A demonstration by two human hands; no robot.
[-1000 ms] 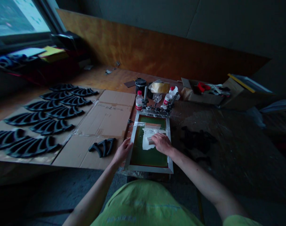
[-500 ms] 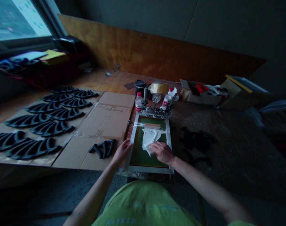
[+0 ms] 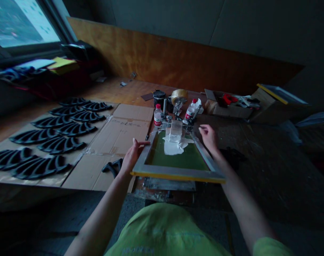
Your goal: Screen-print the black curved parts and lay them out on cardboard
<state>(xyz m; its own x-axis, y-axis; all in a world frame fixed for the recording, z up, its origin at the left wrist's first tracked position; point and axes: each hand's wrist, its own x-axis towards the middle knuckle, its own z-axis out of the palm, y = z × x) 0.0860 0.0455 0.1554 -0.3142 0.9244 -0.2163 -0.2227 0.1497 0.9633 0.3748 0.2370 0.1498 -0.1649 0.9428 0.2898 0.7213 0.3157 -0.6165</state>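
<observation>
- Tilting now: screen frame (image 3: 178, 171), near end raised above base plate (image 3: 168, 185) on worktop (image 3: 258, 167), far end by clamp hardware (image 3: 188, 125).
- Left hand (image 3: 129, 156) part open at L rail, a finger out to the edge. Can't tell if it grips or takes wt.
- Right hand (image 3: 209, 138) just outside R rail, fingers loosely curled, nothing visible in it. Contact w/ rail unclear.
- Clear block (image 3: 176, 131) stands untouched at far end of green mesh (image 3: 164, 161), in white paste (image 3: 172, 149); patch runs from there twd ctr.
- Risk: block may topple or slide, prob cause = slope + wet paste under it, nobody holding it.
- Risk: near end could drop onto plate if it's hand-held & left hand slips; smudge likely.
- Risk: paste may creep twd far rail if tilt gets steeper.
- Risk: left forearm passes close to small black part (image 3: 112, 167) on cardboard (image 3: 124, 135); wide elbow swing might nudge it.
- Vs 0.5 s ago: frame was down flat, now tilted. Right hand was over the paste, now off it & outside R rail. Left hand is further up L rail. Bottle (image 3: 158, 118) at far L corner unchanged.
</observation>
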